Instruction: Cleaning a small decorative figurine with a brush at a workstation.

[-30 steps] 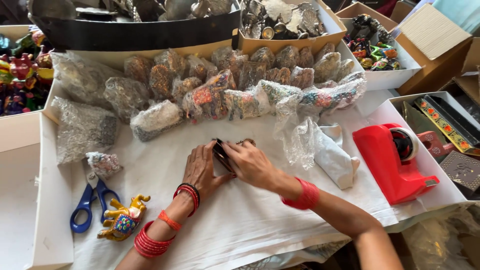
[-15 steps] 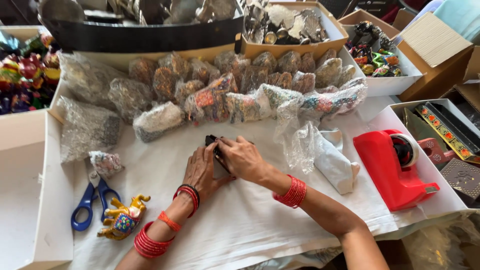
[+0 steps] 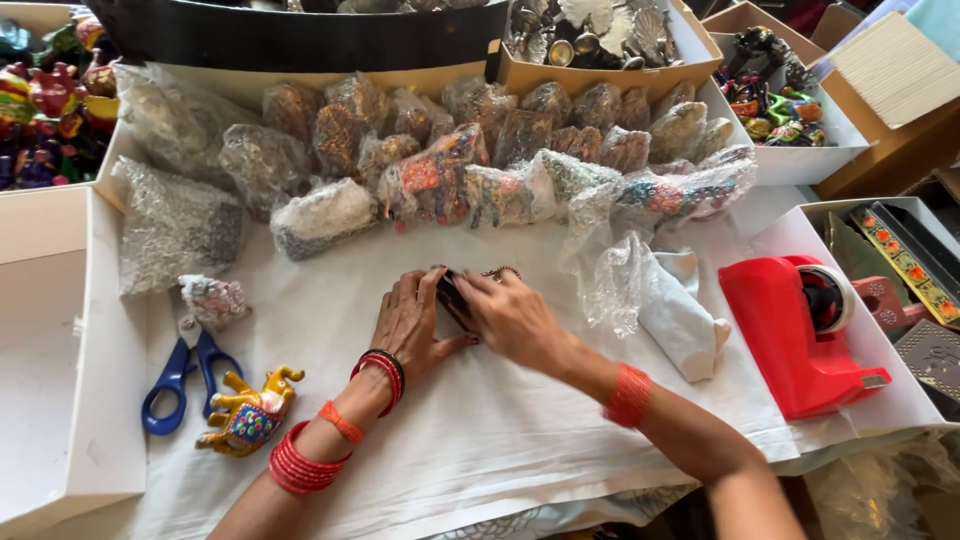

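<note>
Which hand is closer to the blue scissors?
Left. The left hand lies on the white paper a little to the right of the blue scissors. The right hand sits farther right, beyond the left hand.

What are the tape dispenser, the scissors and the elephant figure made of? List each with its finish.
Tape dispenser: red plastic by its look, smooth with a glossy sheen.
Scissors: blue handles, probably plastic, matte; the blades look like plain metal.
Elephant figure: yellow with bright painted patterns; a hard painted body, wood or metal cannot be told.
</note>
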